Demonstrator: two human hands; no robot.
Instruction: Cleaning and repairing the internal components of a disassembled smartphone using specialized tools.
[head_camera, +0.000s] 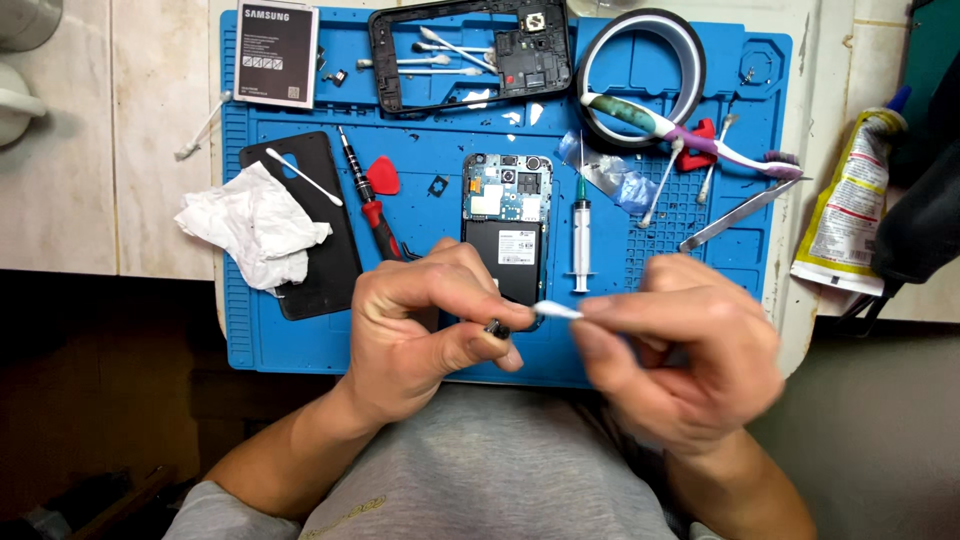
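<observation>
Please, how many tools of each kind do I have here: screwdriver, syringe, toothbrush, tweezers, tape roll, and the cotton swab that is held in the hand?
Screwdriver: 1
Syringe: 1
Toothbrush: 1
Tweezers: 1
Tape roll: 1
Cotton swab held in the right hand: 1
Total: 6
</observation>
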